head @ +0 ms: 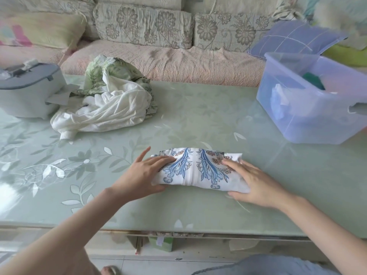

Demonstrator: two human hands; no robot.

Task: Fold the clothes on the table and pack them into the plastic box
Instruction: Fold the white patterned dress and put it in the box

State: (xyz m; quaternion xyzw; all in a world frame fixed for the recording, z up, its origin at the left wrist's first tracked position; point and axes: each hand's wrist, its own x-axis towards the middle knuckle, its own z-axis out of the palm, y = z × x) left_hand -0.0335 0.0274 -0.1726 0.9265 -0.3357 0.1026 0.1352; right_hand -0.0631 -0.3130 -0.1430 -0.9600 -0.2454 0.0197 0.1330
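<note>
Fingers (164,158) of the left hand (143,173) lie nearly straight on the left end of a folded white cloth with a blue flower print (198,169), the little finger splayed onto the pale green leaf-patterned glass table (198,120). The right hand (256,181) lies flat over the cloth's right end. Both thumbs sit against its near edge. The cloth rests near the table's front edge. A translucent bluish plastic box (297,116) with clothes inside stands far right. A crumpled white knit garment (111,110) and a green leaf-print cloth (111,70) are heaped far left.
</note>
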